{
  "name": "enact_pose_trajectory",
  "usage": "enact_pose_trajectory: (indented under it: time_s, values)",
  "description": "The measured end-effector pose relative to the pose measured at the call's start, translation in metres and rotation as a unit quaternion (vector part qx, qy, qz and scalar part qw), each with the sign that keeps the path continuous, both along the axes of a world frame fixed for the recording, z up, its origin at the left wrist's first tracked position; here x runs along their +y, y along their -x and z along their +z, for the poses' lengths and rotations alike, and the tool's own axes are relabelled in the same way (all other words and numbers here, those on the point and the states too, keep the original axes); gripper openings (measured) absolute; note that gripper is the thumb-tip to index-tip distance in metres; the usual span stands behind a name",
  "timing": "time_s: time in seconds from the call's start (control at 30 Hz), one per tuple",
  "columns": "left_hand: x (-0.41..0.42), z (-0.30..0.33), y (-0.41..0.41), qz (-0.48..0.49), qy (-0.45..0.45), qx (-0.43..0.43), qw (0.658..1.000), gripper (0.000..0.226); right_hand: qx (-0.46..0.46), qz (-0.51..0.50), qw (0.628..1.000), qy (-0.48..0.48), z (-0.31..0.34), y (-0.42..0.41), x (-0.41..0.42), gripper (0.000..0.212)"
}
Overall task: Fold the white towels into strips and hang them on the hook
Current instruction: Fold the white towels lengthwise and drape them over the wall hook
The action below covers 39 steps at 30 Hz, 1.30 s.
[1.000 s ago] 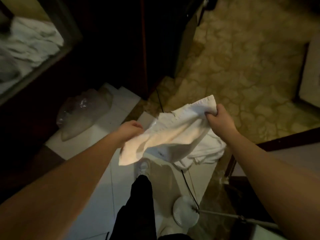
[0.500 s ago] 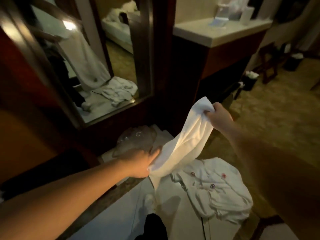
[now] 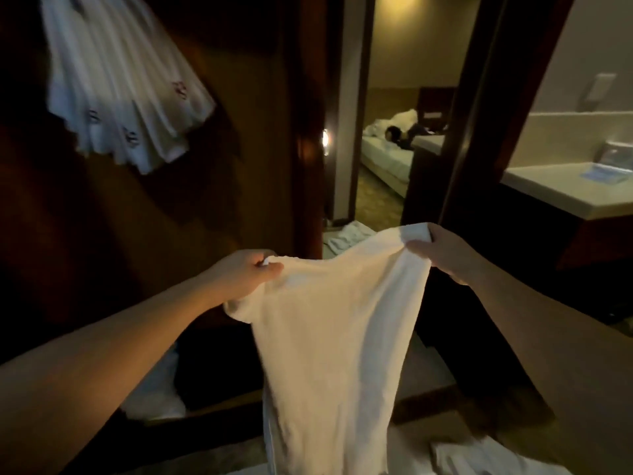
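A white towel (image 3: 335, 337) hangs in front of me, stretched by its top edge between both hands. My left hand (image 3: 243, 274) pinches its left top corner. My right hand (image 3: 445, 252) grips its right top corner a little higher. The cloth droops long and narrow toward the floor. Several folded white towels (image 3: 123, 94) hang fanned out on the dark wooden wall at the upper left; the hook that carries them is hidden. More white towels (image 3: 486, 457) lie on the floor at the lower right.
A tall mirror (image 3: 394, 132) in a dark wooden frame stands straight ahead, reflecting a bed and towels on the floor. A pale countertop (image 3: 561, 190) on a dark cabinet is at the right. A clear plastic bag (image 3: 154, 395) lies low at the left.
My view has risen from the floor to the wall and mirror. Both hands lifted the towel and spread its top edge level; the left hand came up from a low hold.
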<state>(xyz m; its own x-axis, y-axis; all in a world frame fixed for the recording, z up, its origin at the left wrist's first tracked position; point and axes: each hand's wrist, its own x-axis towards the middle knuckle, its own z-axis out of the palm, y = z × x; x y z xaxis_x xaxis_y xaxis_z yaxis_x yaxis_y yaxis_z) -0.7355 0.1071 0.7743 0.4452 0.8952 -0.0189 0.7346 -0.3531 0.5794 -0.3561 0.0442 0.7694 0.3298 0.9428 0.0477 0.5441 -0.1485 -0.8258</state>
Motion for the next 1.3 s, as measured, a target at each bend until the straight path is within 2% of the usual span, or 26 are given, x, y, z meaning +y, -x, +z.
enact_pose_trajectory:
  time_s: [0.07,0.13,0.23,0.3,0.43,0.5,0.63,0.7,0.9,1.0,1.03,1.1,1.17,1.2,1.23,1.3]
  values:
    - [0.008,0.017,0.050,0.027,-0.011,-0.008,1.000,0.015,0.003,0.015,1.000,-0.012,0.009,0.041,0.020,0.028]
    - [0.016,0.034,0.098,0.054,-0.029,0.014,0.998,0.021,-0.003,0.020,0.999,-0.037,0.020,0.086,0.036,0.023]
    - [0.029,0.057,0.167,0.101,-0.063,0.091,0.989,0.027,-0.010,0.021,0.997,-0.078,0.036,0.156,0.063,0.018]
    - [0.036,0.070,0.211,0.128,-0.096,0.133,0.978,0.028,-0.019,0.022,0.995,-0.095,0.047,0.201,0.080,0.024]
    - [0.047,0.089,0.287,0.169,-0.173,0.234,0.942,0.029,-0.065,0.022,0.987,-0.143,0.069,0.279,0.106,0.022]
    - [0.054,0.095,0.323,0.185,-0.183,0.266,0.928,0.023,-0.083,0.021,0.983,-0.161,0.076,0.312,0.114,0.020]
    - [0.068,0.101,0.383,0.230,-0.192,0.254,0.920,0.027,-0.064,0.034,0.979,-0.190,0.090,0.367,0.130,0.021]
    - [0.072,0.106,0.407,0.262,-0.221,0.254,0.904,0.026,-0.060,0.042,0.977,-0.201,0.097,0.390,0.136,0.022]
    - [0.081,0.108,0.462,0.351,-0.246,0.219,0.877,0.022,-0.024,0.012,0.975,-0.223,0.118,0.436,0.147,0.030]
    - [0.081,0.102,0.484,0.388,-0.238,0.106,0.884,0.022,-0.010,-0.011,0.972,-0.233,0.126,0.440,0.144,0.033]
    - [0.081,0.100,0.491,0.391,-0.224,0.028,0.892,0.021,-0.001,-0.016,0.971,-0.240,0.127,0.440,0.142,0.032]
    - [0.078,0.096,0.503,0.356,-0.178,-0.187,0.898,0.017,0.024,-0.018,0.967,-0.254,0.127,0.438,0.139,0.029]
    - [0.070,0.093,0.508,0.296,-0.111,-0.397,0.862,0.014,0.071,-0.015,0.964,-0.255,0.126,0.437,0.135,0.022]
    - [0.067,0.091,0.508,0.268,-0.081,-0.469,0.838,0.017,0.114,-0.008,0.963,-0.244,0.126,0.437,0.133,0.018]
    - [0.065,0.088,0.507,0.242,-0.058,-0.517,0.819,0.022,0.177,0.000,0.959,-0.220,0.126,0.437,0.131,0.019]
    - [0.061,0.081,0.498,0.195,-0.023,-0.571,0.797,0.030,0.320,0.009,0.940,-0.120,0.123,0.434,0.129,0.035]
